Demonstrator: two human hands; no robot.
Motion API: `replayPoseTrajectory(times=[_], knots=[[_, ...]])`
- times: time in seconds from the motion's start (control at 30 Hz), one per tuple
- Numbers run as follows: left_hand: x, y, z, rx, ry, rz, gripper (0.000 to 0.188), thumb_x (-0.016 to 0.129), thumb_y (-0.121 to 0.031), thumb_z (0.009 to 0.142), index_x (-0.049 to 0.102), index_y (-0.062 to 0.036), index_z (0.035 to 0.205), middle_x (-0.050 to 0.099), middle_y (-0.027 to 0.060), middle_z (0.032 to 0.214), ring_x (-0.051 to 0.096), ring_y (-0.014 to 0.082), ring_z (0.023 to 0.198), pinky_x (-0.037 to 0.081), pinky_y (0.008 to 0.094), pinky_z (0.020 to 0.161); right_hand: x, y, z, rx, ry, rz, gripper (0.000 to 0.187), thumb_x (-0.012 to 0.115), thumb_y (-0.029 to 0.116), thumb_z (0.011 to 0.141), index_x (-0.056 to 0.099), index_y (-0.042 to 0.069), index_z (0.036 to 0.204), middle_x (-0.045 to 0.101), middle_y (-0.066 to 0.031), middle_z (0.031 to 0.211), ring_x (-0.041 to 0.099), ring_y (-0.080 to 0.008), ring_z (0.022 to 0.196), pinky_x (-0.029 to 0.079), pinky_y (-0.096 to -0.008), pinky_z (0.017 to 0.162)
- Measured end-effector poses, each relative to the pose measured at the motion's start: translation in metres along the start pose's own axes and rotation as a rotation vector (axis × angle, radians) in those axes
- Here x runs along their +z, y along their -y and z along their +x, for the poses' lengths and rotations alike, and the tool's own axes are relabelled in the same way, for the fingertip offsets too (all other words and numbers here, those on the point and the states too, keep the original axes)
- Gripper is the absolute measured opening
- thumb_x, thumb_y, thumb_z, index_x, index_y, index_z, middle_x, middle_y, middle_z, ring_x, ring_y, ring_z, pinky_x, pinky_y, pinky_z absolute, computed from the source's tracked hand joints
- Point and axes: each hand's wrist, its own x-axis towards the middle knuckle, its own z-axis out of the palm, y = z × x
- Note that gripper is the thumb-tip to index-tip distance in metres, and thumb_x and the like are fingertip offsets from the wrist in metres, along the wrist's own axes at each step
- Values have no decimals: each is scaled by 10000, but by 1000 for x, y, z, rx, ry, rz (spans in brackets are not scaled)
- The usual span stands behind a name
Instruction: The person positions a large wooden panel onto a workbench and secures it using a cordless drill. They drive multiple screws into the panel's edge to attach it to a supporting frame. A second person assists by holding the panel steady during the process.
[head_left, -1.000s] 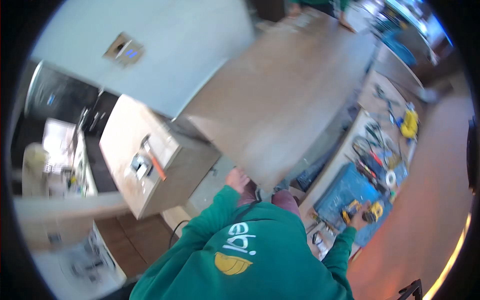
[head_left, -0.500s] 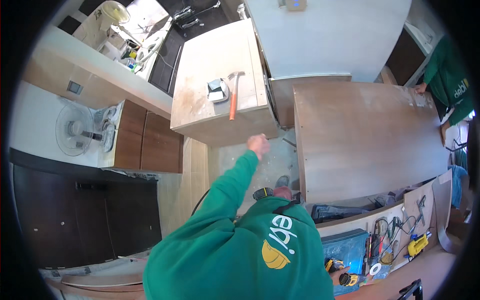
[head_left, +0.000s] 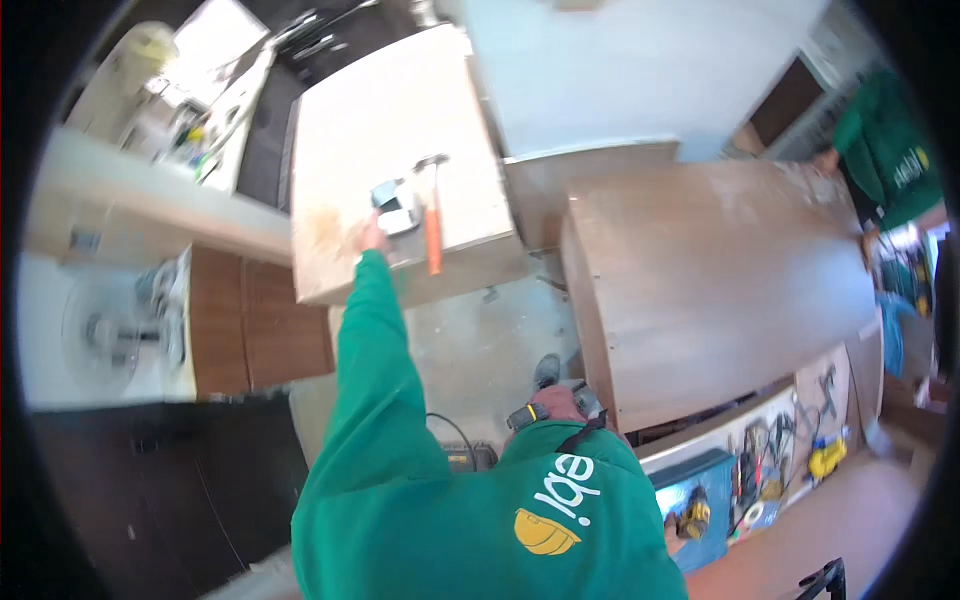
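Box (head_left: 399, 218), small and white with a dark grey flap, stands on the pale wooden tabletop (head_left: 340, 140), just to the left of the hammer (head_left: 433, 225). What has changed is mainly the person's left hand (head_left: 372, 238): one second ago it was near the edge of the large brown cabinet (head_left: 720, 290), to the right of the hammer; half a second ago it was over the floor, on the person's side of the hammer. Now the arm is stretched out, and the fingers are at the box, on its side away from the hammer. For the work, this means that the attention of this hand has passed from the brown cabinet to the small box. The picture is blurred there, so I cannot tell how far the fingers are open, or if they already grip.

The right hand (head_left: 673, 538) remains beside the yellow drill (head_left: 694, 515), over the blue case (head_left: 710, 485), far to the right of the hammer and closer to the person. It is perhaps around the drill's handle, but its closing is hidden. Further right of the hammer, a co-worker's hands (head_left: 867, 250) are at the brown cabinet's far end.
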Motion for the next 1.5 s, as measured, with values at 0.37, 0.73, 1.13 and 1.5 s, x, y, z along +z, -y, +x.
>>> replayPoseTrajectory(times=[0.37, 0.73, 1.13, 1.5], knots=[[5, 31, 71, -24, -141, 209, 474, 639, -227, 932, 523, 99, 1256, 621, 236, 1113, 669, 402, 918, 599, 605, 654, 37, 23, -45, -172, 172, 66, 450, 804, 80, 830, 596, -18, 1217, 674, -98, 1044, 653, -222, 928, 531, -368, 868], [102, -32, -130, 338, 31, 511, 306, 589, -273, 989, 683, 12, 1052, 650, 78, 816, 621, 163, 697, 496, 332, 508, 52, 133, 12, -228, 186, -565, 447, 809, 250, 823, 684, 19, 1185, 744, -125, 1087, 716, -270, 987, 547, -400, 887], [430, 132, -393, 245, 594, 899, 461, 636, -329, 954, 665, 77, 1171, 696, 237, 1034, 680, 352, 1048, 530, 470, 862, 56, 127, 128, -284, 169, -234, 470, 840, 308, 800, 717, 4, 1136, 763, -156, 1047, 741, -264, 958, 565, -394, 850], [369, 101, -424, -136, 1003, 571, 587, 693, -368, 976, 535, 38, 1370, 649, 165, 1237, 691, 294, 1058, 600, 389, 856, -16, 99, 120, -24, -46, -370, 503, 822, 342, 808, 693, 24, 1175, 743, -185, 1108, 720, -328, 1038, 547, -414, 887]])
